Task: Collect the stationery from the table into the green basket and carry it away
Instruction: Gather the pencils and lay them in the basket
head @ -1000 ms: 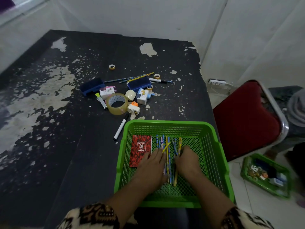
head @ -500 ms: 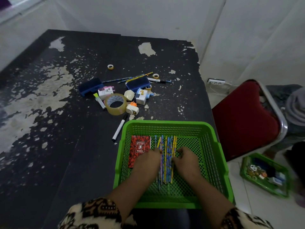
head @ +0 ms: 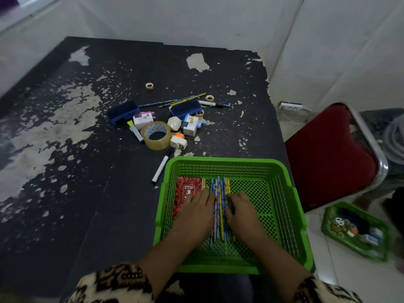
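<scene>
The green basket (head: 229, 161) sits at the table's near right corner. Inside it a bundle of coloured pencils (head: 219, 188) lies lengthwise, with a red notebook (head: 185, 190) to its left. My left hand (head: 196, 215) and my right hand (head: 242, 213) lie palm-down on either side of the bundle, fingers pressed on the pencils. Farther back on the table are a large clear tape roll (head: 156, 135), a white marker (head: 160, 169), two blue erasers (head: 123, 111), small white gadgets (head: 190, 125), loose pencils (head: 181, 100) and two small tape rolls (head: 149, 85).
The black table (head: 65, 171) has peeling paint and stands against white walls. A red chair (head: 328, 154) stands right of the table. On the floor beside it is a second green basket (head: 354, 230) with small items. A power strip (head: 290, 106) lies near the wall.
Both hands have pushed the scattered pencils together into a tight straight bundle and moved closer to each other.
</scene>
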`<control>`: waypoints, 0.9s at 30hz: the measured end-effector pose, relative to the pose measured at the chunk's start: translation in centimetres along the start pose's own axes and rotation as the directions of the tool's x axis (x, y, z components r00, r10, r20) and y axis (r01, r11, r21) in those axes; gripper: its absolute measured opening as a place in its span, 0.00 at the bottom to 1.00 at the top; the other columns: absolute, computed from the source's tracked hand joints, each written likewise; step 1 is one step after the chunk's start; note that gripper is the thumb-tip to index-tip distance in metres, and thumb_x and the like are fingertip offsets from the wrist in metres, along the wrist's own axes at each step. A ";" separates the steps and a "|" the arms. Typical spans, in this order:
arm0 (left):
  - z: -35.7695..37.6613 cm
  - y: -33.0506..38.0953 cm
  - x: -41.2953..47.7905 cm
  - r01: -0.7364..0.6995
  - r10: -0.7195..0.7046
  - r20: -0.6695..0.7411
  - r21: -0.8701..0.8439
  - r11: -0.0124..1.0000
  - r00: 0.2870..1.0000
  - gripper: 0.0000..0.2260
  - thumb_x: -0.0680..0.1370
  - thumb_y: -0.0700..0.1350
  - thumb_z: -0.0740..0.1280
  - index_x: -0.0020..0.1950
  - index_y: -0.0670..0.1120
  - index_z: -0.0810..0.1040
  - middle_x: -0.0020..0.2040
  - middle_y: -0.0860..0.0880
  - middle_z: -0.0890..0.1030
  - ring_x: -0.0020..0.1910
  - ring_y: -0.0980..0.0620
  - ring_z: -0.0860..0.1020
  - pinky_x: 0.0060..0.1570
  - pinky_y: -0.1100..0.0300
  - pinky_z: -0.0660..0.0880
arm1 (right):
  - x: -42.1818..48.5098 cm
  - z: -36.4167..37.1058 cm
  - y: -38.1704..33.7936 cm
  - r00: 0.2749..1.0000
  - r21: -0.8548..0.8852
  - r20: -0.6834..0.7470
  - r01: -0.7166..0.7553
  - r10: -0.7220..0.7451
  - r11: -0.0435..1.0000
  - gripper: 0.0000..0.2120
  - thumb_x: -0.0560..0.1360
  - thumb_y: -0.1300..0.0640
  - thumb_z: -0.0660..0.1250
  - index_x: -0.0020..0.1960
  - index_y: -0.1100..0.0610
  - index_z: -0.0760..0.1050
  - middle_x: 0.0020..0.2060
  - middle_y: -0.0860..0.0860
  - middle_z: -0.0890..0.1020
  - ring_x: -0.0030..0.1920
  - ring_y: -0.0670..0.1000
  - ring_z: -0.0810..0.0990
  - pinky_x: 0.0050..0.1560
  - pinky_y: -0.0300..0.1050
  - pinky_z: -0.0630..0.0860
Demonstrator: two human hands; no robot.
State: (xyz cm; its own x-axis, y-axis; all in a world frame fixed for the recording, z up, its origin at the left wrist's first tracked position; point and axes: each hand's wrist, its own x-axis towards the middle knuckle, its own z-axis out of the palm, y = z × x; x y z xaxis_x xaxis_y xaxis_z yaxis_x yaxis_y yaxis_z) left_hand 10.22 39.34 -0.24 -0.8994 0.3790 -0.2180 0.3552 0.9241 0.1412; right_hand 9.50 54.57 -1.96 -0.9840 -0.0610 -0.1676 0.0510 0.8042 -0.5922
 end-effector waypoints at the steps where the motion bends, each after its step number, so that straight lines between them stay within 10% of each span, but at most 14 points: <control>1: -0.1 -0.1 -0.1 0.010 -0.010 -0.012 -0.001 1.000 1.000 0.26 0.83 0.49 0.56 0.79 0.43 0.56 0.80 0.43 0.56 0.79 0.46 0.54 0.77 0.50 0.52 | 0.0 0.1 0.1 1.000 0.012 0.002 0.006 -0.006 1.000 0.19 0.77 0.63 0.64 0.68 0.60 0.73 0.55 0.54 0.73 0.49 0.50 0.74 0.58 0.45 0.73; 10: 0.1 -1.3 -0.2 0.022 -0.022 0.017 -0.010 1.000 1.000 0.26 0.84 0.52 0.54 0.80 0.44 0.55 0.81 0.44 0.55 0.80 0.47 0.52 0.78 0.48 0.50 | -0.6 0.5 -0.6 0.991 -0.012 -0.080 0.107 -0.108 0.994 0.20 0.78 0.60 0.62 0.70 0.59 0.71 0.60 0.53 0.75 0.57 0.50 0.74 0.62 0.43 0.72; 15: 0.8 -1.7 -0.7 -0.048 0.043 0.077 0.069 0.996 0.996 0.27 0.84 0.51 0.52 0.81 0.44 0.51 0.82 0.45 0.53 0.81 0.48 0.49 0.78 0.45 0.45 | -1.4 1.4 -0.6 0.965 -0.145 0.127 0.245 -0.228 0.959 0.26 0.83 0.53 0.53 0.78 0.60 0.55 0.78 0.55 0.54 0.78 0.51 0.52 0.74 0.37 0.42; 19: 0.8 -1.7 -0.5 -0.062 0.060 0.051 0.038 0.997 0.997 0.26 0.84 0.50 0.52 0.81 0.43 0.52 0.82 0.45 0.53 0.81 0.48 0.49 0.79 0.47 0.47 | -1.3 1.6 -0.4 0.963 -0.201 0.062 0.271 -0.264 0.941 0.24 0.77 0.62 0.61 0.72 0.68 0.66 0.73 0.62 0.65 0.73 0.58 0.67 0.72 0.44 0.54; 23: 0.4 -2.0 -0.5 -0.079 0.079 0.042 -0.016 0.997 0.996 0.25 0.83 0.49 0.55 0.79 0.43 0.59 0.80 0.42 0.58 0.80 0.45 0.55 0.78 0.50 0.53 | -1.2 1.3 -0.2 0.948 -0.190 0.175 0.297 -0.265 0.936 0.25 0.82 0.59 0.55 0.77 0.64 0.56 0.78 0.59 0.54 0.78 0.53 0.52 0.68 0.32 0.30; 27: -1.4 -2.6 -1.1 -0.086 0.082 -0.065 -0.063 0.994 0.995 0.17 0.83 0.49 0.57 0.68 0.44 0.72 0.66 0.45 0.72 0.65 0.45 0.72 0.65 0.52 0.70 | -1.1 0.9 -0.8 0.985 -0.007 0.052 0.163 -0.163 0.987 0.22 0.80 0.57 0.56 0.72 0.61 0.69 0.71 0.57 0.71 0.72 0.54 0.68 0.74 0.42 0.59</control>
State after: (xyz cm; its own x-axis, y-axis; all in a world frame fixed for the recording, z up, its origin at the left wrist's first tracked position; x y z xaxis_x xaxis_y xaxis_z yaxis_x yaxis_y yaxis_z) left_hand 9.92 36.45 0.94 -0.8818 0.4496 -0.1427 0.4146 0.8830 0.2199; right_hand 10.69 53.47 -1.97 -0.9690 -0.2215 -0.1094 -0.1116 0.7875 -0.6062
